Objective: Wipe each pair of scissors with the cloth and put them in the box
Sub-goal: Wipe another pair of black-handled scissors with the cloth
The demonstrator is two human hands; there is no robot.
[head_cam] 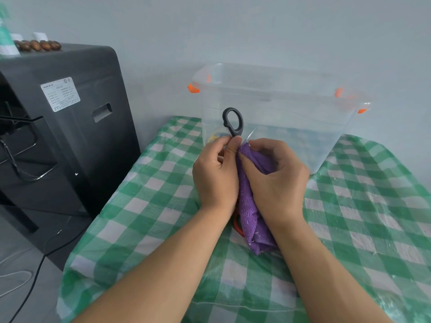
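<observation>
- Mid-wipe at the bench, spread with a green-and-white checked cloth cover: I hold the black-handled pair of scissors upright in my left hand, its oval finger loop standing above my fingertips, in front of the near wall of the clear plastic storage box with orange latches.
- The risk I see: the blades are buried in the purple terry cloth, so I cannot see where the edges lie against my right-hand fingers; a hard pull along the steel could, I judge, cut through the pile into skin.
- A second risk: my left hand pinches only the narrow neck below the loop. If that pinch slackens while the cloth drags, the scissors could twist or drop point-down onto the bench.
- A third: a red-orange loop, probably another pair's handle, peeks out below my hands, beside the hanging cloth; the cloth could snag it and pull it about.
- Left hand: fingers curled, thumb and forefinger closed on the scissors just under the loop.
- Right hand: fingers curled round the bunched purple cloth, pressing it against the scissors; the two hands touch at the thumbs.
- The box stands just beyond both hands, open-topped, with something pale and blue showing faintly through its near wall; I cannot tell what.
</observation>
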